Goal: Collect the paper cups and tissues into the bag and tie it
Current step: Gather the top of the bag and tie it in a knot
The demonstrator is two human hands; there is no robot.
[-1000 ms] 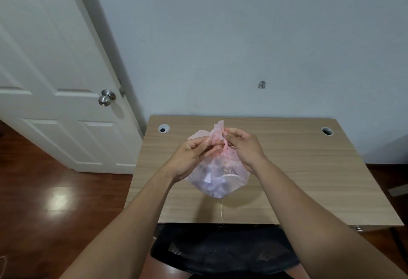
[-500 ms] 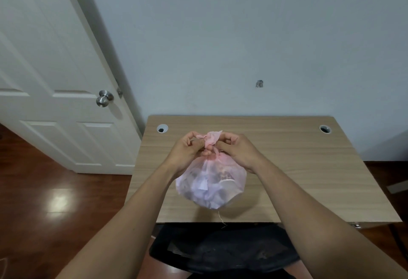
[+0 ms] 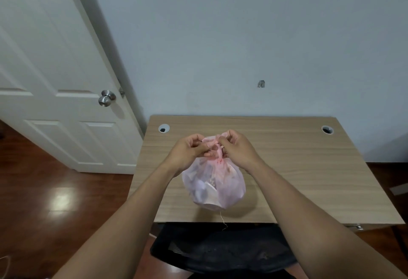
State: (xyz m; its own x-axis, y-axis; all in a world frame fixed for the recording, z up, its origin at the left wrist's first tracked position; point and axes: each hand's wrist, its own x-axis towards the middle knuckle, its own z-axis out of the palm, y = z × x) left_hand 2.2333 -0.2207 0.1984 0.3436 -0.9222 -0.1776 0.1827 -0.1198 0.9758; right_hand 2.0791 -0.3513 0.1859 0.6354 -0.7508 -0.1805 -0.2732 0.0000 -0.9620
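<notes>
Bag (image 3: 215, 183) of thin pink translucent plastic is seen in the head view, the only view given, over the front middle of a wooden desk (image 3: 298, 168). Its gathered neck (image 3: 218, 158) is twisted into a tight pink cord. The left hand (image 3: 189, 153) is curled round the loose plastic on the left of the neck, and the right hand (image 3: 239, 149) pinches the plastic on the right, so both hands are grasping the bag's top. Pale crumpled shapes and a curved rim are seen through the film; cups and tissues cannot be told apart. Whether the bag's bottom touches the desk cannot be told; a shadow lies under it, close to the front edge.

A thin thread (image 3: 223, 221) hangs from the bag's underside past that front edge. Bare desktop is left on either side of the bag, wider on the right. Two round cable holes, one left (image 3: 163, 128) and one right (image 3: 327, 129), are set near the rear edge, which meets the wall. A black chair seat (image 3: 220, 250) is tucked below the front edge. A white door (image 3: 55, 80) with a metal knob (image 3: 106, 98) stands to the left, and glossy wooden floor (image 3: 44, 190) lies between it and the desk's left edge.
</notes>
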